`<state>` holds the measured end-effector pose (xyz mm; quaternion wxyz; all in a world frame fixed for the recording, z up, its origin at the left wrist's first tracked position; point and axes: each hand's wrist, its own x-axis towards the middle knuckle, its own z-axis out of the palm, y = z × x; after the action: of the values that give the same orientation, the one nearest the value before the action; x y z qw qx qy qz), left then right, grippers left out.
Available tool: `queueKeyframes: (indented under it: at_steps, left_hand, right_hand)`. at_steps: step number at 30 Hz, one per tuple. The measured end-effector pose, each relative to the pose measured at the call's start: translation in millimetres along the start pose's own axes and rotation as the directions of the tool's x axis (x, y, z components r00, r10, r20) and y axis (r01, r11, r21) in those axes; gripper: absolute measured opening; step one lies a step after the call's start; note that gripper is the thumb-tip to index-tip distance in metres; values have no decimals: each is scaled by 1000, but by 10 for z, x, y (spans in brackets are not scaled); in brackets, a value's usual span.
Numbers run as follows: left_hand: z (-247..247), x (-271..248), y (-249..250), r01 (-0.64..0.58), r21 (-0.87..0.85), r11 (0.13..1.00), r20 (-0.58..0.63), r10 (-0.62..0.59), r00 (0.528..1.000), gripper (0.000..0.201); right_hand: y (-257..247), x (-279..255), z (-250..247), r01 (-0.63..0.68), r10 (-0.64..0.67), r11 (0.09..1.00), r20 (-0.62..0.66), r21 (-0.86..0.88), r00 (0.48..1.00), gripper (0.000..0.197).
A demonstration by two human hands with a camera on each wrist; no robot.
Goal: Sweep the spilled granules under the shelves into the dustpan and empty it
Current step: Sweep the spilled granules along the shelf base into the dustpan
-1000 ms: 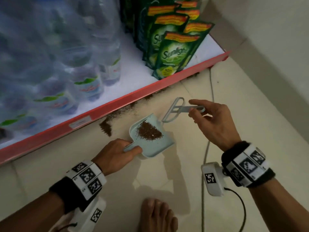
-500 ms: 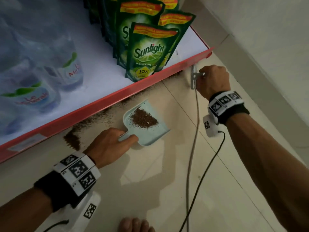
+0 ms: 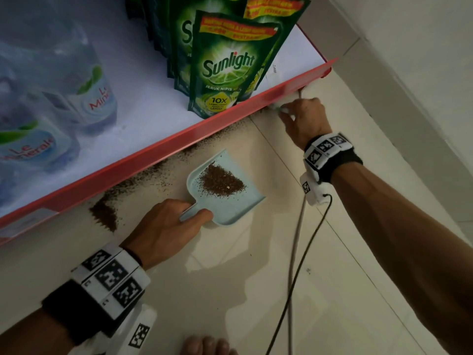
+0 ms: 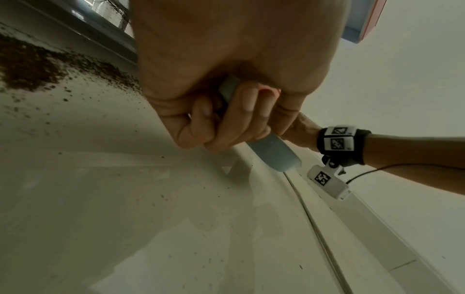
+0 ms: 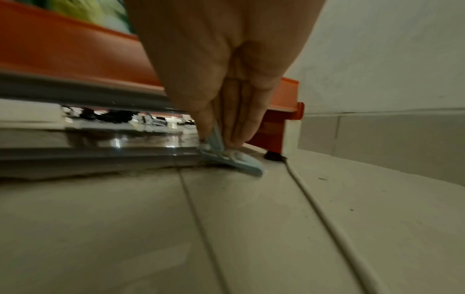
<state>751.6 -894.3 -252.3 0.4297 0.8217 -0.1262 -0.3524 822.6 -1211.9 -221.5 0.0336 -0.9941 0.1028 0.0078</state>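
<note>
Pale-blue dustpan [image 3: 230,201] holds brown granules [image 3: 220,181]; more line the floor [image 3: 230,278].

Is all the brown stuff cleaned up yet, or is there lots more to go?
Not yet. One heap of granules already sits in the dustpan, which the left hand holds by its handle. The right hand is pressing the small brush to the floor at the shelf's far end. Left to do: a dark pile and a scattered line along the red shelf edge, then emptying the pan.

Matt plastic dustpan [image 3: 231,201], glossy tiled floor [image 3: 256,290]
</note>
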Motion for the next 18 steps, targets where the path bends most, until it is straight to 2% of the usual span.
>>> queueKeyframes:
  at_steps: [2,4,6,8,11,12,15,18]
  left_hand:
    - [-13,-31,-5,-2,-1,1000,-2,2,1000,39]
    - [-32,-61,-16,-1,-3,1000,-7,1,1000,39]
    - [-42,-79,-29,1,-11,1000,-19,-2,1000,39]
    - [-38,-91,-49,8,-19,1000,-41,-9,999,42]
    - [-10,-110,-66,19,-17,1000,-55,-20,998,42]
    - [-2,-119,-65,20,-15,1000,-52,-20,998,42]
    - [-5,-151,-66,16,-26,1000,-44,-17,999,44]
    - [-29,-171,-94,25,-27,999,-55,-27,998,43]
  right_hand:
    - [-69,-184,-36,115,-115,990,1,87,993,29]
    - [-109,-337,-97,188,-176,971,-88,145,980,25]
    - [-89,-356,-153,193,-169,973,-181,124,969,26]
    - [-9,-229,-171,119,-105,991,-208,59,972,29]
    - [132,26,-153,-99,95,992,-49,-83,994,33]
    - [141,53,-134,-127,129,986,12,-110,992,34]
    - [5,-76,-67,-44,51,996,93,-78,994,33]
    - [-222,-379,-81,124,-129,987,40,106,991,28]
